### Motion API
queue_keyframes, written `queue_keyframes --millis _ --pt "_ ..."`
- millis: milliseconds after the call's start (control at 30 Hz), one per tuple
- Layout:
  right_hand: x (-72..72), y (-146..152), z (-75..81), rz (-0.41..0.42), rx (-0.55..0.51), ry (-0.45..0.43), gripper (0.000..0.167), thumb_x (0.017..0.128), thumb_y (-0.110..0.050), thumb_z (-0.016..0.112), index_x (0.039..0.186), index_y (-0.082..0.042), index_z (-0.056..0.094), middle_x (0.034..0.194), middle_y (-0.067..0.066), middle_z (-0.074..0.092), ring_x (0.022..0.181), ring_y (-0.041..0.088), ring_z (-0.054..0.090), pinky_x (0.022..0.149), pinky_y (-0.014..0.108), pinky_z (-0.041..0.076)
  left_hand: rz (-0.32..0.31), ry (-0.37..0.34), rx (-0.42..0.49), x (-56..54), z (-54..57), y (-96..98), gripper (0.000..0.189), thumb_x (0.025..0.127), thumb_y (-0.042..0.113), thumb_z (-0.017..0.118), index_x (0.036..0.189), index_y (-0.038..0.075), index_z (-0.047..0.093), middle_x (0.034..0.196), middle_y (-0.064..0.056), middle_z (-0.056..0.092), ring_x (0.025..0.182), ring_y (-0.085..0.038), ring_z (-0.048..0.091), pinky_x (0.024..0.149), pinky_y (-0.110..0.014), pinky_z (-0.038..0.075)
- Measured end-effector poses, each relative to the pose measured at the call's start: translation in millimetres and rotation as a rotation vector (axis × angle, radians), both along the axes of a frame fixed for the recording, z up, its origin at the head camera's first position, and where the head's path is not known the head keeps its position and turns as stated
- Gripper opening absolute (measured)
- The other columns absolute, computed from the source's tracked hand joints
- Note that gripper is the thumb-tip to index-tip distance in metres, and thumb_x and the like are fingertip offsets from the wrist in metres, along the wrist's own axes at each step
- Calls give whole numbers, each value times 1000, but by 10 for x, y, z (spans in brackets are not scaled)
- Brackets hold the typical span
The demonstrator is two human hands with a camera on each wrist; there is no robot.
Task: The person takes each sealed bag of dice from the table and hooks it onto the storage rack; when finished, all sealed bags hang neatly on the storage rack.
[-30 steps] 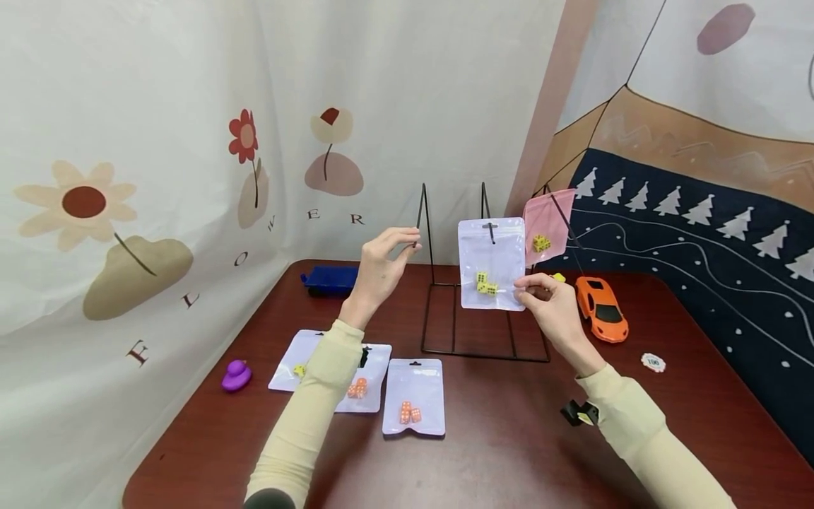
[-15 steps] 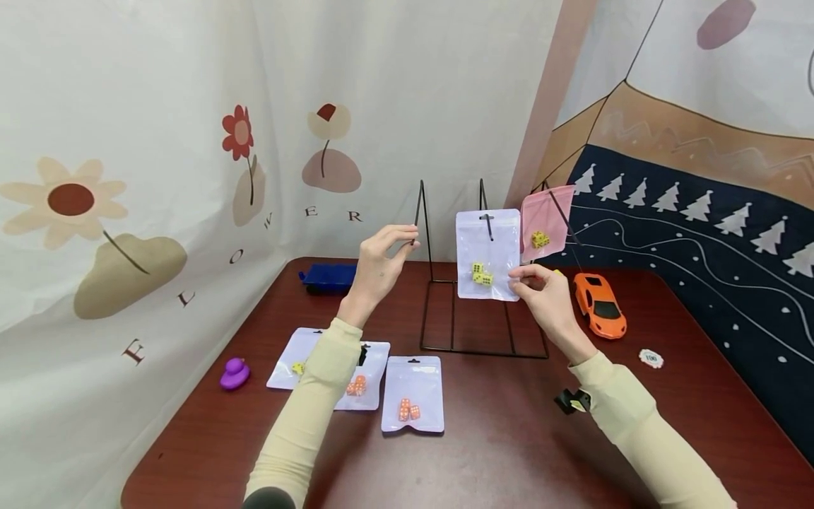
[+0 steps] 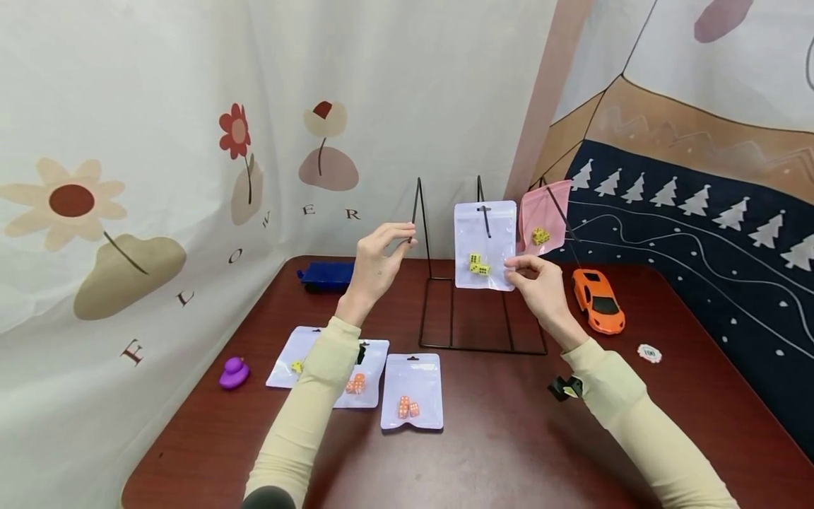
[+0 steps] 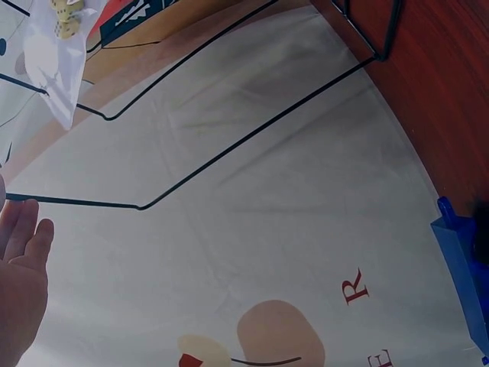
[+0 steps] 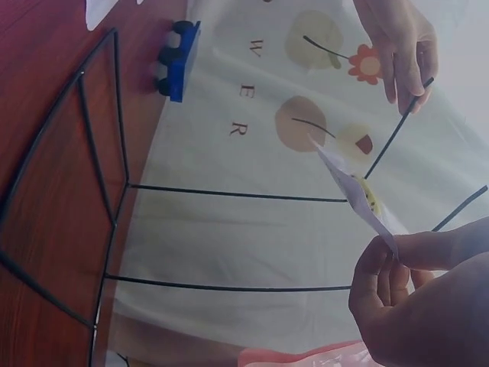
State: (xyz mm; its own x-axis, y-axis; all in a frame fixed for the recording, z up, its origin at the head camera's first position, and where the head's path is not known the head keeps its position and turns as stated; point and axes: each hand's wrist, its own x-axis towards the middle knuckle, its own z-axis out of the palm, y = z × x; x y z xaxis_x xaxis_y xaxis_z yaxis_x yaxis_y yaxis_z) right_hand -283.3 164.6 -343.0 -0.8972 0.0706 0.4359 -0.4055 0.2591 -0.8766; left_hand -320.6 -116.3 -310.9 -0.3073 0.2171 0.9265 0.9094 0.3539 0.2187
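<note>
A black wire display rack (image 3: 467, 348) stands on the table with several prongs pointing forward. My left hand (image 3: 378, 265) pinches the tip of its left prong between fingers and thumb; the left wrist view shows that prong (image 4: 84, 202) running into the fingers (image 4: 23, 229). On the middle prong hangs a pale lavender zip bag (image 3: 467, 226) with yellow dice (image 3: 475, 263) in it, the prong through its hang hole. My right hand (image 3: 540, 286) pinches this bag's lower right edge. Behind, a pink bag (image 3: 533, 210) with yellow dice hangs on the right prong.
Several lavender bags lie in front: one with orange dice (image 3: 412, 375), two partly behind my left forearm. Around them are a purple duck (image 3: 234, 373), a blue toy truck (image 3: 327, 276), an orange toy car (image 3: 598, 300) and a poker chip (image 3: 649, 353). A curtain (image 3: 381, 92) stands behind.
The lavender bag has slid back and up along the middle prong, with my right hand moving along with it. My left hand stays at the left prong's tip.
</note>
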Motion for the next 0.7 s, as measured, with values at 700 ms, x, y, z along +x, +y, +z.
queue_keyframes --millis 700 --pt "-159 -23 52 -22 -4 -57 21 86 2 65 107 9 66 112 19 61 87 16 61 66 12 48 -8 18 12 -4 21 17 20 79 -6 72 99 -2 71 104 -14 68 95 -25 66 87 -26 51"
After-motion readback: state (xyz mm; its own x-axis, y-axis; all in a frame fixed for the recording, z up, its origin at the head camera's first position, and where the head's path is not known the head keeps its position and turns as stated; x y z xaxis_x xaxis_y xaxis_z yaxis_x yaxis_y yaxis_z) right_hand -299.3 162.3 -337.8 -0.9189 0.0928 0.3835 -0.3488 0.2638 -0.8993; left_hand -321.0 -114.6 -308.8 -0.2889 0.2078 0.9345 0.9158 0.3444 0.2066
